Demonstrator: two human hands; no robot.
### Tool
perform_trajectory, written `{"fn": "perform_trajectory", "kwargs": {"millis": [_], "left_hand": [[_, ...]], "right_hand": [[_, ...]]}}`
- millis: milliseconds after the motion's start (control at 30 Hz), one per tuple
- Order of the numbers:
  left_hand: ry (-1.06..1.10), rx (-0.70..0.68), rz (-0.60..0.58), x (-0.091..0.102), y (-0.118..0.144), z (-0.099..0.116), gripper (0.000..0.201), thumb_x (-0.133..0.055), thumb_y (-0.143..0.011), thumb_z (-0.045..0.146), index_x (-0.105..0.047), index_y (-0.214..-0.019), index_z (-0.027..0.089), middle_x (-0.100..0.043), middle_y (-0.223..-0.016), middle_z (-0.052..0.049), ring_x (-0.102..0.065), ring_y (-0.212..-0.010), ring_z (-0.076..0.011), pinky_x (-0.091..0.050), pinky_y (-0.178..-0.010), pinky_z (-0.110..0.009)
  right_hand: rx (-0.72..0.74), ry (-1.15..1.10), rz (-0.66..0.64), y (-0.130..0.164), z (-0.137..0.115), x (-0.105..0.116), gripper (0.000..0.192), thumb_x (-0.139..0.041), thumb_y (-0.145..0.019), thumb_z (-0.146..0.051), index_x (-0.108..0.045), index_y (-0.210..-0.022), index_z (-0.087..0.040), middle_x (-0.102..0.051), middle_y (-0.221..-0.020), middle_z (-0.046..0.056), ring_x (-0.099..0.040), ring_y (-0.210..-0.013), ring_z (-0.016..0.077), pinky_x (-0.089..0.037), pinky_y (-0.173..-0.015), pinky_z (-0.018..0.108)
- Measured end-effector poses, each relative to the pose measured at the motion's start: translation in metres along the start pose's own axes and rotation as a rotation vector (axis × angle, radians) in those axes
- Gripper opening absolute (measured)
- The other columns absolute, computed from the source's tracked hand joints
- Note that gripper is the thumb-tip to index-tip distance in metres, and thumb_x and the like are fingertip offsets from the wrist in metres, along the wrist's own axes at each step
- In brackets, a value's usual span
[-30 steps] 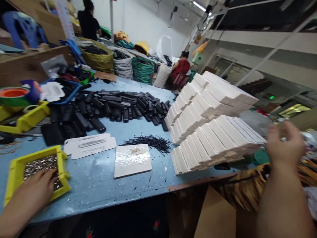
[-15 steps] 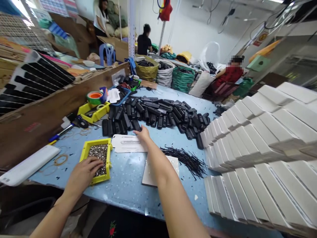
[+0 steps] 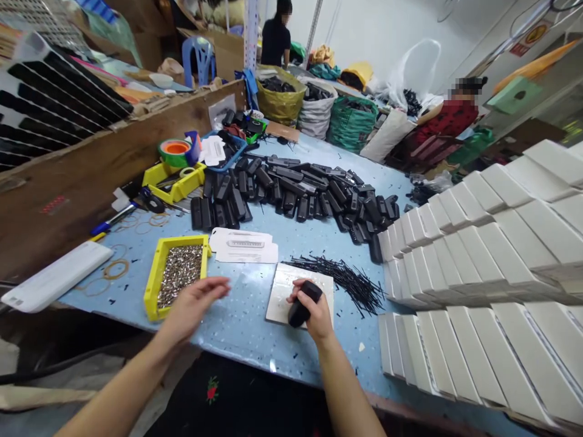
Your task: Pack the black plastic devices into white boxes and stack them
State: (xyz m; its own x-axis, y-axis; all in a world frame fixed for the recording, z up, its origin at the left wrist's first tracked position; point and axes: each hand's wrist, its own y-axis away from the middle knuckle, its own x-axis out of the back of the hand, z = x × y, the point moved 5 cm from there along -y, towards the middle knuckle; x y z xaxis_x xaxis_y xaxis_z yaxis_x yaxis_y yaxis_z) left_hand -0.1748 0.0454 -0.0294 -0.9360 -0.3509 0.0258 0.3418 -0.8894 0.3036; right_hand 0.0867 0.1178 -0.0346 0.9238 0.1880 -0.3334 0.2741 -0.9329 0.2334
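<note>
My right hand (image 3: 322,318) grips a black elongated plastic casing (image 3: 300,308) and holds it tilted over a pale square board (image 3: 279,294). To the left, my left hand (image 3: 194,306) hovers at the near right corner of a yellow tray (image 3: 152,292). Its thumb and fingers are pressed together; whatever they pinch, if anything, is too small to make out. Small shiny metal pieces (image 3: 181,267) fill the tray. Beyond the board lies a heap of thin black strips (image 3: 353,284). Many similar black casings (image 3: 291,187) are piled across the middle of the blue table.
White boxes (image 3: 483,261) stand in tall stacks on the right. A printed white card (image 3: 246,247) lies beside the tray. Tape rolls (image 3: 175,150), a second yellow tray (image 3: 170,185) and a long white box (image 3: 57,276) line the left. Two people sit or stand farther back.
My right hand has come back from the casing pile to the board, bringing a black casing. My left hand has lifted out of the metal pieces and shifted right. The camera view has moved.
</note>
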Motion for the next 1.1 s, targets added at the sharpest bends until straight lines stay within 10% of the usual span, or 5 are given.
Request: {"fn": "perform_trajectory", "kwargs": {"millis": [133, 267, 633, 933, 1100], "left_hand": [[0.472, 0.248, -0.179, -0.091, 0.023, -0.015, 0.039, -0.088, -0.053, 0.040, -0.071, -0.079, 0.016, -0.071, -0.078, -0.003, -0.066, -0.073, -0.0112, -0.052, -0.074, -0.021], [0.632, 0.332, -0.163, -0.122, 0.033, -0.018, 0.036, -0.090, -0.052, 0.032, -0.072, -0.078, 0.015, -0.068, -0.071, 0.000, -0.062, -0.064, -0.0066, -0.051, -0.067, -0.017], [0.242, -0.094, -0.235, -0.117, 0.031, -0.001, 0.019, -0.077, -0.070, 0.030, -0.072, -0.083, 0.017, -0.069, -0.081, -0.002, -0.061, -0.074, -0.0106, -0.049, -0.073, -0.022], [0.167, -0.058, -0.132, -0.117, 0.036, -0.008, 0.031, -0.078, -0.063, 0.033, -0.052, -0.071, 0.019, -0.065, -0.069, -0.001, -0.064, -0.070, -0.0156, -0.052, -0.071, -0.029], [-0.340, -0.347, -0.222, -0.106, 0.002, 0.003, 0.045, -0.073, -0.073, 0.034, -0.054, -0.112, 0.021, -0.060, -0.125, -0.012, -0.056, -0.117, -0.0271, -0.044, -0.102, -0.044]], "right_hand": [[0.313, -0.297, 0.135, 0.009, -0.033, -0.026, 0.038, -0.060, -0.070, -0.040, -0.042, -0.092, -0.016, -0.044, -0.067, -0.004, -0.050, -0.061, 0.0029, -0.049, -0.069, 0.023], [0.342, -0.434, 0.307, 0.008, -0.047, -0.028, 0.037, -0.053, -0.070, -0.041, -0.035, -0.093, -0.018, -0.039, -0.067, -0.005, -0.044, -0.058, 0.0007, -0.046, -0.065, 0.020], [0.328, -0.449, 0.299, 0.015, -0.047, -0.025, 0.039, -0.053, -0.068, -0.041, -0.033, -0.092, -0.018, -0.037, -0.066, -0.005, -0.042, -0.058, 0.0013, -0.044, -0.065, 0.021], [0.286, -0.386, 0.373, 0.009, -0.033, -0.025, 0.035, -0.044, -0.070, -0.044, -0.029, -0.085, -0.016, -0.032, -0.064, -0.005, -0.039, -0.056, 0.0011, -0.042, -0.063, 0.019], [0.379, -0.195, 0.305, 0.008, -0.022, -0.001, 0.038, -0.055, -0.071, -0.047, -0.034, -0.074, -0.015, -0.039, -0.060, -0.004, -0.044, -0.056, 0.0031, -0.044, -0.064, 0.021]]}}
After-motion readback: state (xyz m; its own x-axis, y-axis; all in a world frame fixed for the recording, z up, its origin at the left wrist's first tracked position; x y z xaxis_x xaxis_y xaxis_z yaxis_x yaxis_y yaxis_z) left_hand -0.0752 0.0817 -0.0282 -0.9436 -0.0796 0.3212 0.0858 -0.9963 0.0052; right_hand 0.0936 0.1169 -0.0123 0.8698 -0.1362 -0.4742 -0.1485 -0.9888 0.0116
